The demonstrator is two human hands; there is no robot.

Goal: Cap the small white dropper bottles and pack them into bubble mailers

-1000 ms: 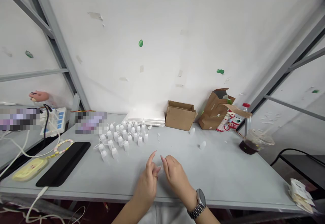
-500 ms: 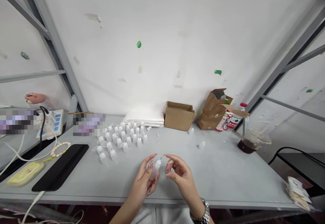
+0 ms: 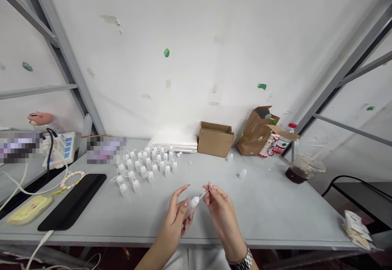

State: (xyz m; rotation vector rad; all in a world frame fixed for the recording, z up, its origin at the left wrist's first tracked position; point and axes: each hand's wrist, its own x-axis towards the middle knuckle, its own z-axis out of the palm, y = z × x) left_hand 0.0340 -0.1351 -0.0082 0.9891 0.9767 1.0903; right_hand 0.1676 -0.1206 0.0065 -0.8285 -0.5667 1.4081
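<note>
OK, left hand point(image 3: 176, 217) has the small translucent bottle point(image 3: 192, 206) gripped between thumb and lower fingers, index held off it. Bottle is tilted, nozzle up and right, over the middle of the worktop's point(image 3: 275, 209) near edge. Right hand point(image 3: 221, 209): thumb and fingertip pinch a thin white piece point(image 3: 203, 194) right at the nozzle tip; can't tell if they touch. Other bottles point(image 3: 148, 164) stand grouped left of center, toward the back edge. Carton point(image 3: 216, 140) at back edge, drink cup point(image 3: 301, 168) by right edge.
</note>
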